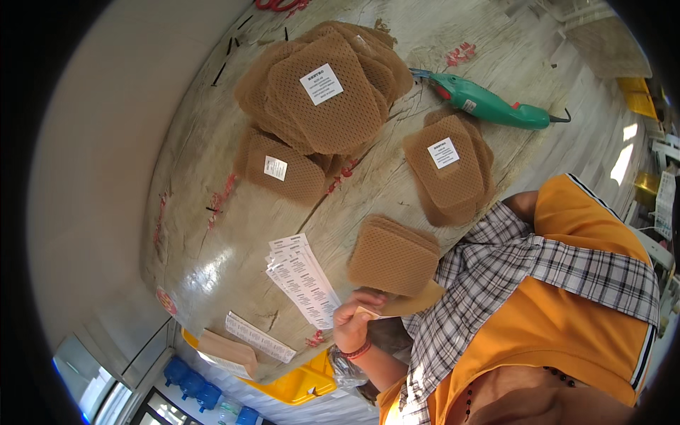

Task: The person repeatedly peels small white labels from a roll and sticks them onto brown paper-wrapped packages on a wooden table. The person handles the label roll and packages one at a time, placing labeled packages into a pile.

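My left hand (351, 321), with a red cord bracelet at its wrist, pinches a thin pale-edged piece (367, 312) between thumb and fingers. That piece seems to run into a smooth tan sheet (417, 304), though I cannot tell whether they are one. Just beyond my fingers sits a small stack of brown mesh pads (393, 256) with no label on top. Left of the hand lies a fanned pile of printed white label sheets (303, 279). My right hand is out of view; only part of that arm (519, 206) shows beside the apron.
A large stack of brown mesh pads (340, 122), a smaller labelled stack (451, 180) and a labelled pad (255, 183) lie on the wood-patterned table (244, 234). A green handheld electric cutter (489, 101) and red-handled scissors (279, 4) lie farther off. A yellow plastic container (305, 380) stands below.
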Available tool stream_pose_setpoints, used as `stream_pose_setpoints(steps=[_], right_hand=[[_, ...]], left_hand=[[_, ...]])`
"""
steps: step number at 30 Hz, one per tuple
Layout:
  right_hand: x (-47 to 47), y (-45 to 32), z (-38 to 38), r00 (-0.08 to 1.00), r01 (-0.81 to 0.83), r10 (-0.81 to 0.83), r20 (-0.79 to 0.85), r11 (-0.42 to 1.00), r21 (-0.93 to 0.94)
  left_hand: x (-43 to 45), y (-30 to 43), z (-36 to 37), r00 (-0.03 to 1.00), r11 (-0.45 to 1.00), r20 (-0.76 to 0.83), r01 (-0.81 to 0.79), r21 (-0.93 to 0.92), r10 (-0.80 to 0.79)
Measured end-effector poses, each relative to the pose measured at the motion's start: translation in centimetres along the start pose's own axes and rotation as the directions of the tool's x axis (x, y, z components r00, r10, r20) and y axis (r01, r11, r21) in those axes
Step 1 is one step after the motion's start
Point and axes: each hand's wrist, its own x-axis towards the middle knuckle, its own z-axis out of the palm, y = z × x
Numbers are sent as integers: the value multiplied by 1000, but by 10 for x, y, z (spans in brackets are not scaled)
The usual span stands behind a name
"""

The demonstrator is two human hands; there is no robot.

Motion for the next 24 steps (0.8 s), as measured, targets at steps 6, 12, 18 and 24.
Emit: stream_pose_setpoints(steps=[6,12,18,24], right_hand=[[9,-8,-26,995,88,-87,-56,996,18],[-2,-7,-36,976,215,-209,-54,967,134],[-88,-14,-89,987,82,-134,-88,894,-440],[-201,-118,-100,28,729,-643,-765,537,-424]], left_hand=[[1,-2,-2,996,994,-60,-58,94,63],[-5,-18,7,973,991,-200,-128,-34,119],[2,-17,24,936,982,-315,-181,-48,157],[23,-17,24,941,996,-328,-84,6,81]])
